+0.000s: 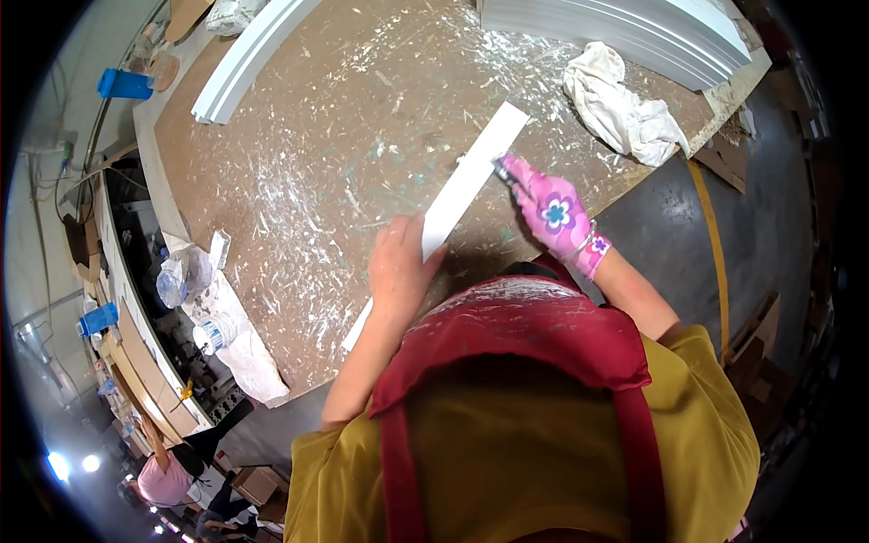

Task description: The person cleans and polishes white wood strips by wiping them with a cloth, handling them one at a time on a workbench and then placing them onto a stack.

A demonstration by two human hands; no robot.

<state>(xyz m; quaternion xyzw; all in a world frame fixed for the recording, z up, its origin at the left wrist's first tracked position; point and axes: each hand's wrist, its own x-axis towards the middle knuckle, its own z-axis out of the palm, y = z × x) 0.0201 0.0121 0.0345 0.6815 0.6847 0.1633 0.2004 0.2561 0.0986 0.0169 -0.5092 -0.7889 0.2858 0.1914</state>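
Observation:
A long white strip [475, 172] lies slantwise across the paint-flecked worktable [344, 172], its far end pointing up and right. Bare, my left hand [398, 267] grips the strip near its middle, thumb on the right edge and fingers over the left. My right hand [552, 213], in a pink flowered glove, is closed around a small dark-handled tool [503, 170]. The tool's tip is at the strip's right edge, close to the far end; its exact kind is too small to tell. My left forearm covers part of the strip's near half.
Stacked white boards [625, 36] sit at the far right, with a crumpled white cloth [620, 104] before them. More white strips [249, 59] lie far left. A white tub [214, 335] and plastic bag [184, 276] rest near the left edge. Another person [166, 478] is at lower left.

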